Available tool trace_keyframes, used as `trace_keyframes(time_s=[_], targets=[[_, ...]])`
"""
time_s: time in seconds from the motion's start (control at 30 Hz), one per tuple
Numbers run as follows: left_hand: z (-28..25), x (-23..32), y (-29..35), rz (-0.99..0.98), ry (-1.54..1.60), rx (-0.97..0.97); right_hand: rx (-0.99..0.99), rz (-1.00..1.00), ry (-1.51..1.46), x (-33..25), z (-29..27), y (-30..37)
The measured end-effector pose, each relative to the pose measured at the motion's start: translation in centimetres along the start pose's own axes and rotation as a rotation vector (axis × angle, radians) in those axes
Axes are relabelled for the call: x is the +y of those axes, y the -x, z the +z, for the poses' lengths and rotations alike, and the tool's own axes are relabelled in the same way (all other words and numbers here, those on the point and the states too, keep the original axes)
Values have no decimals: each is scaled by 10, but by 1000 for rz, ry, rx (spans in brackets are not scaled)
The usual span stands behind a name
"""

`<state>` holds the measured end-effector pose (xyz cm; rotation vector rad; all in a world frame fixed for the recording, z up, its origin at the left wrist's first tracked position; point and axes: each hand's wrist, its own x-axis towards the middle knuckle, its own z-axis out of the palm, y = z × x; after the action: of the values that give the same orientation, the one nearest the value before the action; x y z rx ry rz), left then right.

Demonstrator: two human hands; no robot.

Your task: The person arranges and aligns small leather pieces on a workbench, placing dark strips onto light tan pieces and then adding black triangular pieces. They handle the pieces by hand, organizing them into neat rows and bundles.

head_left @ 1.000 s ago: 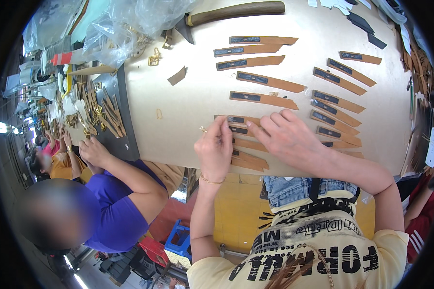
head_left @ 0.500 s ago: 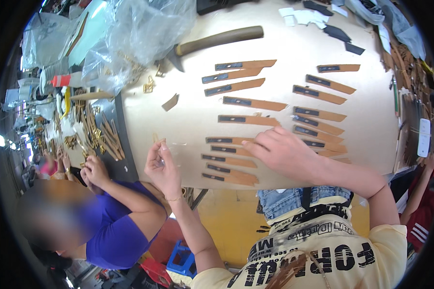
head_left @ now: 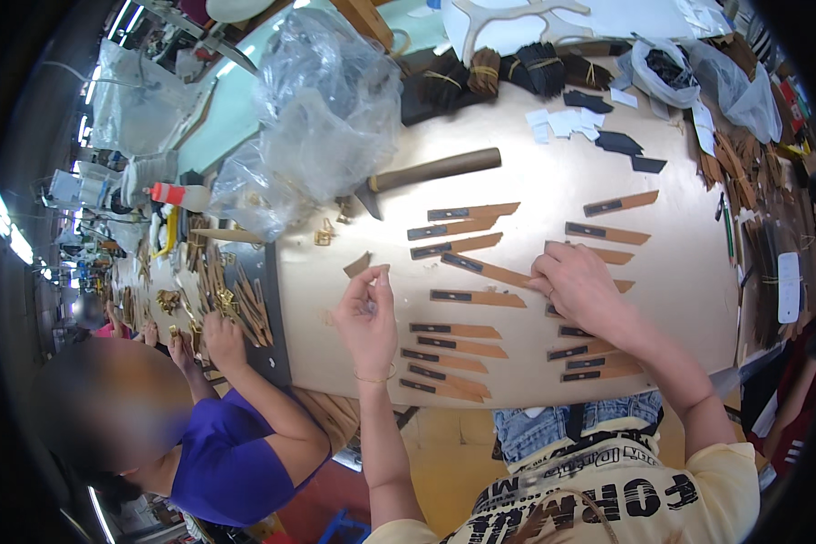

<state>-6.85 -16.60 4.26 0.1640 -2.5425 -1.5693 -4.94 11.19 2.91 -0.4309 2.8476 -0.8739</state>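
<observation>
My left hand (head_left: 368,313) is raised over the table's left part, thumb and fingertips pinched together. Whatever it holds is too small to make out. Just beyond its fingertips lies a small brown scrap (head_left: 357,265). My right hand (head_left: 578,288) is closed between two columns of strips, fingertips at the pointed end of a slanting tan leather strip (head_left: 494,271) with a dark inlaid end. Several similar strips (head_left: 467,332) lie fanned out to its left. More strips (head_left: 607,234) form the right column, some partly hidden beneath my hand.
A hammer (head_left: 440,170) lies beyond the strips, beside crumpled clear plastic bags (head_left: 326,100). Gold-coloured metal pieces (head_left: 325,233) sit near it. Bundled dark strips (head_left: 539,68) line the far side. At left, a co-worker in purple (head_left: 245,462) handles small pieces. Leather stacks (head_left: 771,272) stand at right.
My view has shifted, showing more of the far table. My right hand has moved right, from the near-left strips to the slanting strip, which is now tilted more. My left hand stays pinched.
</observation>
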Motion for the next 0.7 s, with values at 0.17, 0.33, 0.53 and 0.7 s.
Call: trace_keyframes(time_s=[0.17,0.33,0.53,0.7], targets=[[-10,-8,2,-37,4,45,198,-161,-216,-2,-7,-42],[-16,-18,25,-38,122,90,139,-438,-146,-16,38,-160],[-30,-17,48,-84,149,92,261,-546,-44,-12,87,-192],[2,17,35,-35,236,-160,268,-423,-63,-5,39,-154]])
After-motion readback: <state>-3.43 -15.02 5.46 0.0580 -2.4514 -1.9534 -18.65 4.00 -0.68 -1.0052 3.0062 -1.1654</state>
